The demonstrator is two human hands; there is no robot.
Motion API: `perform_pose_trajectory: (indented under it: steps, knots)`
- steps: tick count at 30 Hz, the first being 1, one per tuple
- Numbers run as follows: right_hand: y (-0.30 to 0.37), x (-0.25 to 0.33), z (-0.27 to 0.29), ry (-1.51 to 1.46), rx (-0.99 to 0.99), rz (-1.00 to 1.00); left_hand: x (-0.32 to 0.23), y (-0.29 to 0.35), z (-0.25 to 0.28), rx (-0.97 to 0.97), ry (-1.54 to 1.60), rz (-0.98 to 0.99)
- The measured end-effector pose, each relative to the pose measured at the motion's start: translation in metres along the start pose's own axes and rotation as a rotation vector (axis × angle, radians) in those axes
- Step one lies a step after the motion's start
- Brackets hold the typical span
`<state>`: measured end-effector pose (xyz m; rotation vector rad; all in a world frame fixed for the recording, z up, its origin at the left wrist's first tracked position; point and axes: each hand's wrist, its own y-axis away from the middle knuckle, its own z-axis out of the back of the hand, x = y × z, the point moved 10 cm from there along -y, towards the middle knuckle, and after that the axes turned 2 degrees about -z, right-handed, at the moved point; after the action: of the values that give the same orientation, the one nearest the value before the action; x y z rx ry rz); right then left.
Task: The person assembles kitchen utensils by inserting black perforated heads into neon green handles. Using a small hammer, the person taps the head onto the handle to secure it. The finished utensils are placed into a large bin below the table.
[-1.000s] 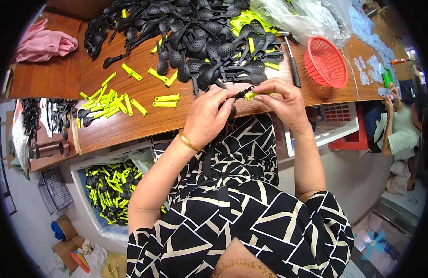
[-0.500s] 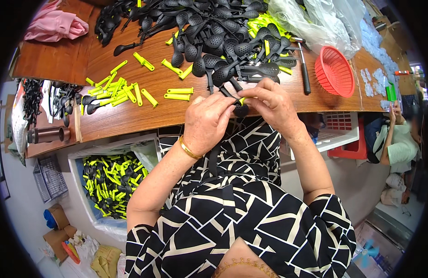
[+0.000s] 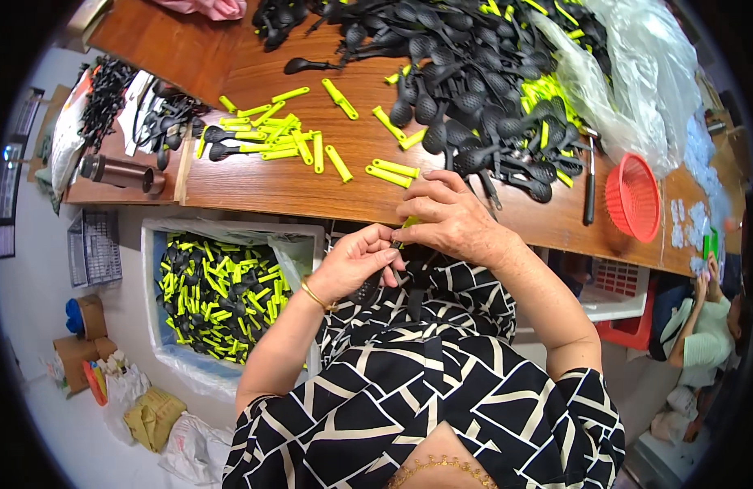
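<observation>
Just off the table's front edge, above my lap, my left hand is closed round the neck of a black slotted spoon. The spoon's perforated head hangs below my fingers, partly hidden. Close beside it, my right hand pinches a yellow-green handle piece at the spoon's upper end. My fingers cover the joint, so how far the two fit together is hidden. Two loose yellow-green handles lie on the table just beyond my right hand. Past them is a large heap of black slotted spoons.
Left on the wooden table lie more yellow-green handles. A hammer and a red basket are at the right, near plastic bags. Below left stands a white bin of spoons with handles. A co-worker sits far right.
Both hands have come back from above the table edge toward my lap, holding the spoon and handle piece. The view has turned, so the table appears shifted and tilted.
</observation>
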<state>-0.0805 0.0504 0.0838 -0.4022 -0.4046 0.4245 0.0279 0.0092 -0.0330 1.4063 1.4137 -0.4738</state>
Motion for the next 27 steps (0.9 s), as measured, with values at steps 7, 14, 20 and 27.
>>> perform_pose_trajectory:
  steps: [7, 14, 20, 27]
  knots:
    - [-0.041, -0.088, -0.008, 0.005, -0.170, -0.337, -0.011, -0.010, 0.071, -0.341, 0.058, -0.245]
    - [-0.046, -0.158, -0.018, 0.408, -0.081, -0.424, -0.012, -0.026, 0.093, -0.432, 0.199, -0.276]
    - [-0.053, -0.158, -0.002, 0.421, -0.170, -0.393, -0.008, -0.025, 0.093, -0.452, 0.208, -0.274]
    - [-0.135, -0.155, -0.074, 0.302, -0.056, -0.413, -0.016, -0.020, 0.097, -0.487, 0.209, -0.302]
